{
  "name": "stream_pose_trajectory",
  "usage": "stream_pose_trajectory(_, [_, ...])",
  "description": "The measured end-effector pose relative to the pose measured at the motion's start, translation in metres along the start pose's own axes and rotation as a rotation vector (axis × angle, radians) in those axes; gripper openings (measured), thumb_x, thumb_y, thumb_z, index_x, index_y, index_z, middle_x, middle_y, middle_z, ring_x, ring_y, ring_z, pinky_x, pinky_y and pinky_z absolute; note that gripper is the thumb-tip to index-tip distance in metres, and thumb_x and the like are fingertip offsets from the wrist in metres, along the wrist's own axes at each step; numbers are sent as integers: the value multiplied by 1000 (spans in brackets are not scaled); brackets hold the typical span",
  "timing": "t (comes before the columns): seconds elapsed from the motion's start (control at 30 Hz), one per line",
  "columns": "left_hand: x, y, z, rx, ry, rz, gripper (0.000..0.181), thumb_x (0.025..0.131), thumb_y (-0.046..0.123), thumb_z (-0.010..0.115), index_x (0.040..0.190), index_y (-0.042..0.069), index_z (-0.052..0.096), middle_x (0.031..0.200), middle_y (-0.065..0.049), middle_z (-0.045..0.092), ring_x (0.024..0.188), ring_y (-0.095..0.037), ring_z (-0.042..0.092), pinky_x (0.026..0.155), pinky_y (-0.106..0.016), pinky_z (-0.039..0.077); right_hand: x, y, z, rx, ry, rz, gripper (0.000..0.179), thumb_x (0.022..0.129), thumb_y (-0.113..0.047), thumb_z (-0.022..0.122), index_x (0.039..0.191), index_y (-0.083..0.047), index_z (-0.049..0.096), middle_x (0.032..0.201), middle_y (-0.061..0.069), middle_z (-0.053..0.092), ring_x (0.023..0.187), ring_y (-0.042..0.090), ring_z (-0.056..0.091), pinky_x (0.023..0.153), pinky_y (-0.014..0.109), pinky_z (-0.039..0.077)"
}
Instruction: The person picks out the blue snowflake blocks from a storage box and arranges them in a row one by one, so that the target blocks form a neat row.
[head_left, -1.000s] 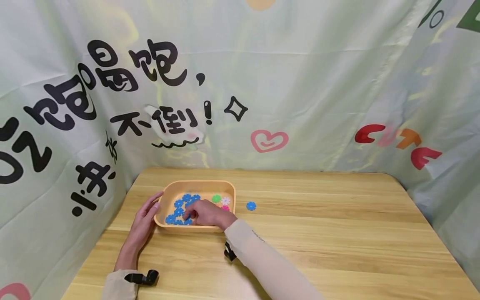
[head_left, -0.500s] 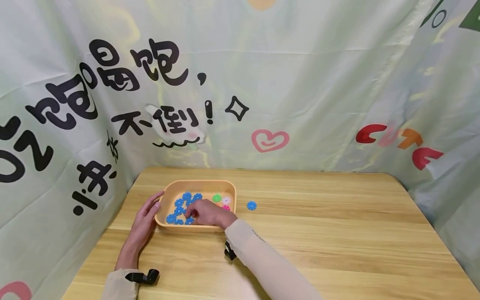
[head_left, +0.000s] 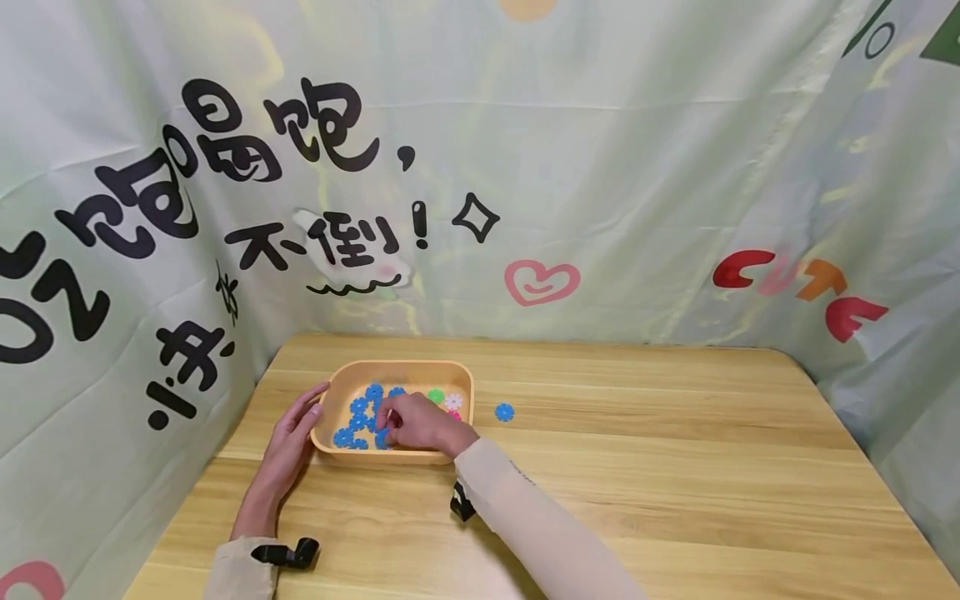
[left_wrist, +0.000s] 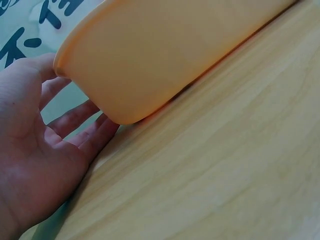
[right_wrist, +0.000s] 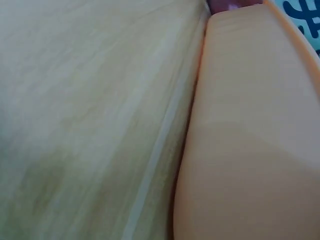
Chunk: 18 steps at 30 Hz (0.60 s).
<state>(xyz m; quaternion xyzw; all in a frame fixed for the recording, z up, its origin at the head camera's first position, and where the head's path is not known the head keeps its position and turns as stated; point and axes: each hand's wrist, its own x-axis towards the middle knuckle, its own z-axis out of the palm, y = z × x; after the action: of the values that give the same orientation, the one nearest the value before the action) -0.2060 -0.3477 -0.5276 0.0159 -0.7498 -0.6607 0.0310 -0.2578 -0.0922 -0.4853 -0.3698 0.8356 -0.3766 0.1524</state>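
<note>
Compared with a second ago, the right hand [head_left: 420, 419] sits slightly further right in the orange tray [head_left: 405, 372], and a blue piece [head_left: 382, 439] at its fingertips appears displaced with it, just beside the other blue flower-shaped pieces [head_left: 359, 406] gathered toward the tray's left side. That suggests one blue piece is being handled at present; the fingers are curled, but I cannot tell whether they pinch it or merely touch it. The tray stays on the wooden table [head_left: 675, 467], with a green piece [head_left: 436, 396], a pale piece [head_left: 453, 402] and a pink piece [head_left: 453, 414] in its right part, while a loose blue piece [head_left: 505, 412] lies unmoved on the table beyond its right end. The left hand [head_left: 288, 435] stays against the tray's left end, seemingly to steady it. The left wrist view adds what the head view hides: its fingers are relaxed and spread, touching the outside of the end wall rather than wrapped round it. The right wrist view is mostly outer side wall and tabletop, so only the head view shows the pieces and the fingers among them
</note>
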Motion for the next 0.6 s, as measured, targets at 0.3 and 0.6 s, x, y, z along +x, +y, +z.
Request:
stream_pose_trajectory(0.3, [1, -1, 0, -2, -6, 17, 56, 110, 37, 48, 158, 11, 39, 161, -20, 30, 138, -26, 41, 96, -14, 47, -6, -6, -12, 45, 22, 27, 9, 99, 0, 64, 101, -7, 70, 86, -1, 66, 69, 8, 56, 66, 20, 47])
stream_pose_trajectory(0.6, [3, -3, -1, 0, 0, 34, 54, 110, 36, 48, 158, 11, 39, 161, -21, 30, 138, -27, 41, 96, -14, 47, -21, -8, -27, 126, 55, 11, 16, 97, 1, 66, 112, -2, 69, 91, 1, 63, 73, 9, 58, 61, 20, 49])
